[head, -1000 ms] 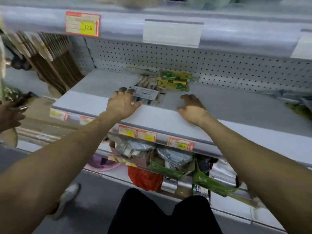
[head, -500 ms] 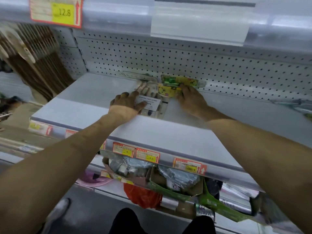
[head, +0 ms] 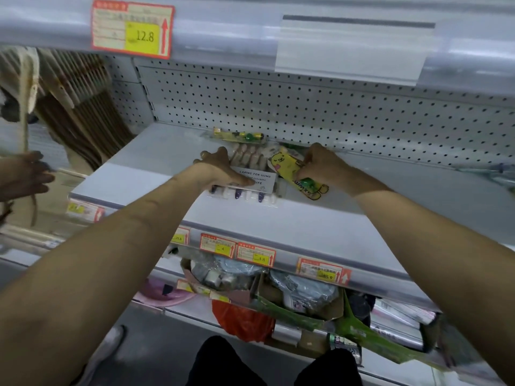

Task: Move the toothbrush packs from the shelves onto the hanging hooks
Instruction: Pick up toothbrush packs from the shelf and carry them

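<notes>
the pale grey metal shelf (head: 156, 168) bears a clear white-labelled multi-brush pack (head: 250, 162), apparently clasped between the left hand (head: 220, 169)'s thumb and fingers to gather it; the right hand (head: 326, 165)'s curled fingers pinch a yellow bear-shaped toothbrush pack (head: 287, 168), tilted ready for lifting.

The shelf (head: 320, 227) is lying wide and bare at the front and on both sides, leaving room to pass there. The middle is looking crowded. The left grip (head: 220, 168) is holding a big toothbrush pack (head: 250, 160), and the right grip (head: 323, 165) is pinching a yellow pack (head: 281, 162) just beside it. A small green pack (head: 239, 135) is lying behind them by the holey back wall (head: 334, 115). The upper shelf (head: 223, 29) is hanging close overhead. Another person's hand (head: 25, 174) is hovering at the far left.
</notes>
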